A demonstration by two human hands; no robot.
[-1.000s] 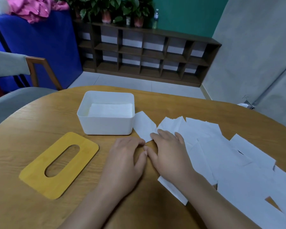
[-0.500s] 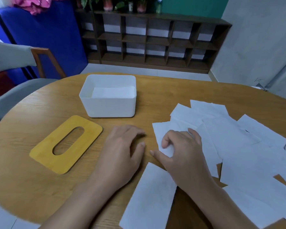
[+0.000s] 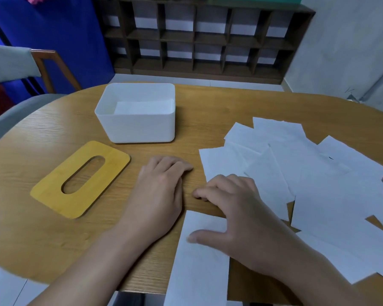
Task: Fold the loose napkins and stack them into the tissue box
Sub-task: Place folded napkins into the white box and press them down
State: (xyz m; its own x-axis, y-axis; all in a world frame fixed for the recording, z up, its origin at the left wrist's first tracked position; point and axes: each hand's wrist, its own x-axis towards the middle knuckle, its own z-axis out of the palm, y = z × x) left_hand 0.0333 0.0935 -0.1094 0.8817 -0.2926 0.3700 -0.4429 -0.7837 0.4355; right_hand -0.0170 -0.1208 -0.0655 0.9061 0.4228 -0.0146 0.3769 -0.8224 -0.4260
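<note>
The white tissue box (image 3: 139, 129) stands open on the round wooden table (image 3: 42, 140), with a folded napkin stack (image 3: 143, 107) inside. Its yellow lid (image 3: 81, 178) with an oval slot lies flat to the front left. Several loose white napkins (image 3: 307, 173) overlap on the right half of the table. One napkin (image 3: 199, 268) lies at the near edge and hangs over it. My right hand (image 3: 237, 217) rests on this napkin's far end, thumb flat on the paper. My left hand (image 3: 159, 191) lies palm down on bare wood, holding nothing.
A grey chair with a wooden frame (image 3: 47, 69) stands at the table's left. A dark wooden shelf unit (image 3: 208, 36) lines the back wall. A blue panel (image 3: 53, 36) stands at the back left.
My right hand has drawn back toward me, off the spread pile and onto the near-edge napkin. My left hand has barely moved. The view has tilted down and moved closer.
</note>
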